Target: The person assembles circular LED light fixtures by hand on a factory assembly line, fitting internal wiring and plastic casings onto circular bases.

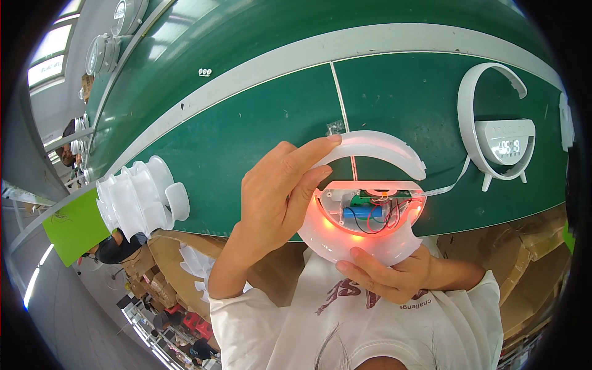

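Note:
A white ring-shaped lamp (327, 237) glows red-orange in front of my chest. Its open housing shows a blue cylindrical battery (362, 213), a green circuit board and thin red and black wires. My left hand (274, 191) pinches the ring's left side between thumb and fingers, near where the curved upper arm (376, 143) starts. From below, my right hand (394, 274) grips the lower rim with its fingers on the front; its thumb is hidden. A flat pale strip (453, 184) runs from the housing's right side toward a second lamp.
That second white lamp with a lit clock display (509, 148) stands on the green table (259, 135) at right. Nested white curved shells (139, 197) lie at left. A small clear plastic piece (335, 127) and tiny white parts (205, 72) lie farther off. Cardboard (499, 253) sits below the near edge.

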Demonstrator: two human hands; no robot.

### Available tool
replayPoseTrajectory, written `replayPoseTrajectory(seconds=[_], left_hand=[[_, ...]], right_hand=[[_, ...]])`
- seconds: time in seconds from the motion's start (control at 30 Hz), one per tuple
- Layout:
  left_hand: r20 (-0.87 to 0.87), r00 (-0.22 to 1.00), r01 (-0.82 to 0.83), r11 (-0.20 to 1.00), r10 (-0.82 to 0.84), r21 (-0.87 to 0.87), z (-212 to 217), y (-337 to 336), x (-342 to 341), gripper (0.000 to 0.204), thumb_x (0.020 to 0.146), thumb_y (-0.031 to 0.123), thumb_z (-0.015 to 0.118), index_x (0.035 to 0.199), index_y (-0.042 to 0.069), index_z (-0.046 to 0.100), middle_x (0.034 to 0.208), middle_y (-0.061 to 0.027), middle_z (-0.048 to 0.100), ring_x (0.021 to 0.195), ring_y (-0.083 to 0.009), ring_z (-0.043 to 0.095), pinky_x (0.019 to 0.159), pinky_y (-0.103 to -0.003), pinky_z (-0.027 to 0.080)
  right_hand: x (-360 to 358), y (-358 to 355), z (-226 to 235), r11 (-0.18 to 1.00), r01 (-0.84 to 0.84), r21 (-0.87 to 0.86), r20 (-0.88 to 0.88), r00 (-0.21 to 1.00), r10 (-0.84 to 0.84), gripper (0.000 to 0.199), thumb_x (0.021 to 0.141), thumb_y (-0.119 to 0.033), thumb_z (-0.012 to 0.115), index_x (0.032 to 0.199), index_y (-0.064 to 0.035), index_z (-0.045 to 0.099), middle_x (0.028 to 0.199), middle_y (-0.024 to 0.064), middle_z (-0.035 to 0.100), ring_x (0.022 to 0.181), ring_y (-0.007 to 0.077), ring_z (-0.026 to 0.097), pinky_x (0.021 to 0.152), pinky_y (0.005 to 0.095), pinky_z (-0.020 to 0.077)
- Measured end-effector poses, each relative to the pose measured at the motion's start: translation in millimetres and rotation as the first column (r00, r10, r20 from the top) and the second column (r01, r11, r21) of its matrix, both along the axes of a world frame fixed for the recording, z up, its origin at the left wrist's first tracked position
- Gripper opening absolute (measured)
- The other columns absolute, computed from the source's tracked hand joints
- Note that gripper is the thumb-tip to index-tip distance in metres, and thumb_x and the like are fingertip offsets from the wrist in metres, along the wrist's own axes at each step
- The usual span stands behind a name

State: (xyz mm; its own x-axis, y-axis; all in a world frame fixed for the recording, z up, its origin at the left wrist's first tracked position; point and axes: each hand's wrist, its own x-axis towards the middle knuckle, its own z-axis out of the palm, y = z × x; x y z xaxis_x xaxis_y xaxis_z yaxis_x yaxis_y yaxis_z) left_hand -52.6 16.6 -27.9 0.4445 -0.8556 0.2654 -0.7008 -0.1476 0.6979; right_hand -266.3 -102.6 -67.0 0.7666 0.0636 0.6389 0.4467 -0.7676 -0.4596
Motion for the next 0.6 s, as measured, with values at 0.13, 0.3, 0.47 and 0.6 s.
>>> replayPoseTrajectory(seconds=[0.13,0.3,0.47,0.6], left_hand=[[-0.034,0.999,0.036,0.999,-0.037,-0.004,1,-3,1,0.037,0.087,-0.001,0.068,0.123,0.006,0.066,0.073,-0.0066,0.056,0.058,-0.0201,0.044,0.052,-0.033,0.036],[-0.231,0.971,0.069,0.997,-0.058,0.040,2,-4,2,0.036,0.089,0.000,0.066,0.125,0.006,0.065,0.078,-0.0078,0.058,0.063,-0.0221,0.048,0.055,-0.034,0.040],[-0.109,0.982,0.163,0.985,-0.157,0.051,-1,-10,6,0.034,0.090,0.002,0.065,0.124,0.005,0.065,0.103,-0.0121,0.066,0.094,-0.0301,0.060,0.079,-0.040,0.049],[-0.252,0.938,0.253,0.967,-0.239,0.024,-5,-12,13,0.035,0.091,0.003,0.063,0.126,0.003,0.063,0.119,-0.0139,0.065,0.114,-0.0342,0.058,0.095,-0.043,0.047]], right_hand=[[-2,3,-4,0.999,0.029,0.020,0.008,1.000,-0.029,0.034,0.081,-0.013,0.068,0.114,-0.0083,0.077,0.113,0.0038,0.066,0.092,0.0151,0.069,0.081,0.0289,0.0599],[-2,3,-9,1.000,0.025,-0.009,0.036,0.999,-0.025,0.034,0.084,-0.014,0.066,0.116,-0.0092,0.076,0.113,0.0035,0.066,0.094,0.0122,0.068,0.081,0.0283,0.0596],[-7,12,-27,0.998,0.043,-0.050,0.110,0.993,-0.037,0.033,0.084,-0.014,0.065,0.115,-0.0096,0.076,0.113,0.0025,0.067,0.094,0.0114,0.068,0.080,0.0279,0.0596],[-5,19,-42,0.997,0.034,-0.076,0.245,0.969,-0.015,0.032,0.084,-0.013,0.064,0.113,-0.0095,0.076,0.113,0.0019,0.068,0.090,0.0119,0.069,0.079,0.0280,0.0597]])
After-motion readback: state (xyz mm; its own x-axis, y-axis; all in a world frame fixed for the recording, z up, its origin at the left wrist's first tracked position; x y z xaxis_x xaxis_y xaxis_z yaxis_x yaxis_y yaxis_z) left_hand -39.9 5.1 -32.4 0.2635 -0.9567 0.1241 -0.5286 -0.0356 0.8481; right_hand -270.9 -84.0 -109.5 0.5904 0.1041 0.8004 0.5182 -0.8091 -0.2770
